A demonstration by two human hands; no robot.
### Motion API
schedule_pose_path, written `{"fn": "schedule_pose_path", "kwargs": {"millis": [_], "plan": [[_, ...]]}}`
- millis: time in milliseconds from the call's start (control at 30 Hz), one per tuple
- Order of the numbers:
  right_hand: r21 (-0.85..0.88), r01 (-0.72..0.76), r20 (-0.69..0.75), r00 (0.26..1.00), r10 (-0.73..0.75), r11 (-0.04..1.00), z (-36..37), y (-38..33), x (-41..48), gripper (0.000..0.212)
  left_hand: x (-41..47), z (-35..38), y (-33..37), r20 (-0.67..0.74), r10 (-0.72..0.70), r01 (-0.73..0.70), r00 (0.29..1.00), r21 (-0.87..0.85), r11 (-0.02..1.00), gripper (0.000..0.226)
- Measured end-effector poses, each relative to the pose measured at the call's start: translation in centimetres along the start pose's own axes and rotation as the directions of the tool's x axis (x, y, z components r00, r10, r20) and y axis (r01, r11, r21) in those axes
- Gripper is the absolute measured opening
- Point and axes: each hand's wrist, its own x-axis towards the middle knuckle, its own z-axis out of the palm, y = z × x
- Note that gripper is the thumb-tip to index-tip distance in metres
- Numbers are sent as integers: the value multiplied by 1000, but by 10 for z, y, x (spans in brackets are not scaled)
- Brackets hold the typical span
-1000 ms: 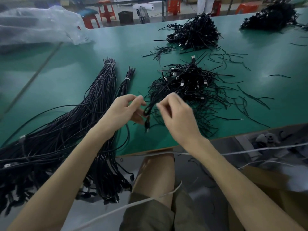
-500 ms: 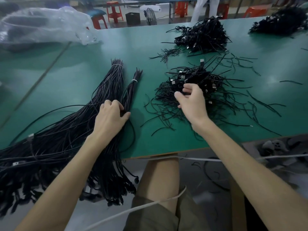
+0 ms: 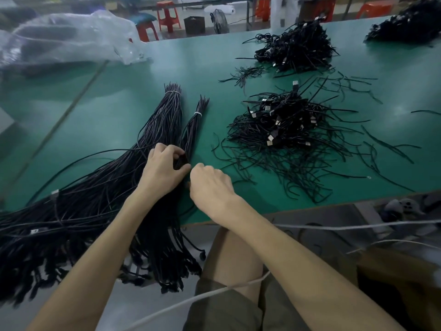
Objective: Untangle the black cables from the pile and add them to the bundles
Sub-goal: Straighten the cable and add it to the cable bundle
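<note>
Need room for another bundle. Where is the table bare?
Free: green tabletop between the clear plastic bag and the tied black cable bundles; also the strip between bundles and tangled black cable pile. Crowded: loose strands right of that pile.

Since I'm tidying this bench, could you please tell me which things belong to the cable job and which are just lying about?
In the job: near tangled pile; large bundle; small bundle, gripped by left hand; right hand.
Lying about: plastic bag; red stool; fan.
</note>
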Motion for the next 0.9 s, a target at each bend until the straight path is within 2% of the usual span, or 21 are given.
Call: {"fn": "schedule_pose_path", "kwargs": {"millis": [100,200,267,367,400,467,533,633,733,833,900], "plan": [[-2,-42,-29,999,42,999,-1,6,2,25,1,0,-2,1,15,-15,1000,0,1000,41],[-44,-43,-16,999,42,998,-3,9,4,18,1,0,-1,-11,13,-13,1000,2,1000,40],[-77,-20,20,1000,22,997,-7,9,5,20,1,1,-1,-22,16,-16,1000,-4,1000,39],[-35,28,108,994,-24,999,-17,9,4,13,0,3,-1,-42,21,-22,999,-11,1000,36],[-12,41,138,990,-39,999,-20,10,2,19,0,3,-1,-47,21,-21,999,-8,1000,36],[64,50,178,982,-61,997,-24,14,-3,31,1,4,0,-54,18,-17,998,1,1000,36],[238,33,186,979,-79,971,-28,19,-12,35,2,5,-1,-55,21,-21,998,9,1000,36],[541,15,212,965,-154,841,-31,26,-30,31,3,5,-2,-49,19,-18,999,25,1000,37],[639,55,106,982,-159,767,-31,30,-44,30,3,6,-3,-50,33,-31,998,33,999,39],[714,74,-103,995,0,696,-40,35,-37,31,1,6,-3,-61,56,-53,997,40,998,38],[729,87,-227,966,120,678,-49,42,-26,33,-1,5,-2,-66,60,-57,996,52,997,38]]}}
